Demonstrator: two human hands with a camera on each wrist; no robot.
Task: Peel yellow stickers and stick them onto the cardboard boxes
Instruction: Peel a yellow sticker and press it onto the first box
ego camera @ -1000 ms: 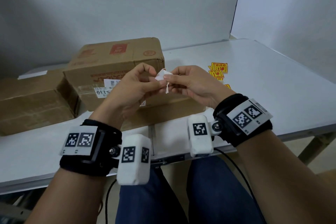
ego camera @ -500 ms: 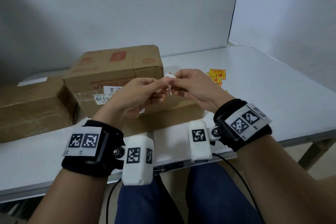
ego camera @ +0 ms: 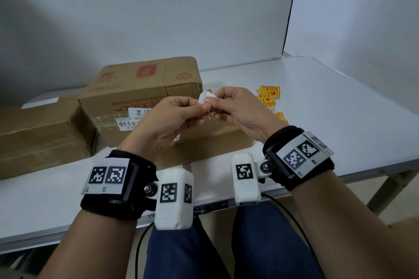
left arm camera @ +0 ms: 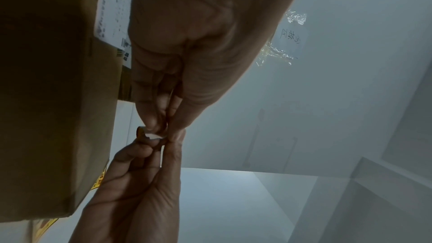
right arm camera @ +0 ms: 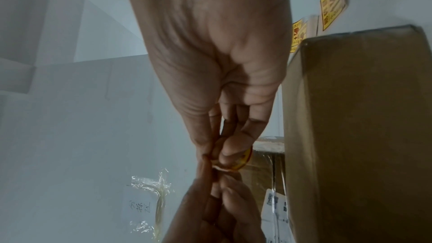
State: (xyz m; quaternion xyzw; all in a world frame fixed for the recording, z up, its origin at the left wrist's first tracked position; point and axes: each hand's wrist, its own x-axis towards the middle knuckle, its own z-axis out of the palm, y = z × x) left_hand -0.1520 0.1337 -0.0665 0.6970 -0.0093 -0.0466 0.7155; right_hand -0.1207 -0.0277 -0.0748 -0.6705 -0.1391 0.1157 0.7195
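Both hands meet in the air in front of the big cardboard box (ego camera: 145, 84) and pinch one small sticker (ego camera: 205, 97) between them; its white backing faces me and a yellow edge shows behind. My left hand (ego camera: 192, 108) pinches it from the left, my right hand (ego camera: 215, 106) from the right. The left wrist view shows the sticker (left arm camera: 149, 135) curled between the fingertips. In the right wrist view its yellow face (right arm camera: 240, 162) bends under my right fingertips. Several loose yellow stickers (ego camera: 268, 95) lie on the white table (ego camera: 340, 108) to the right.
A second, lower cardboard box (ego camera: 40, 133) lies at the left with a white label on top. The big box carries a barcode label (ego camera: 131, 118) on its front. The table's front edge runs just past my wrists; grey walls stand behind.
Both hands stay together on the sticker and have sunk slightly against the box. The fingers have shifted their pinch on its edge; the camera has tilted up a little.
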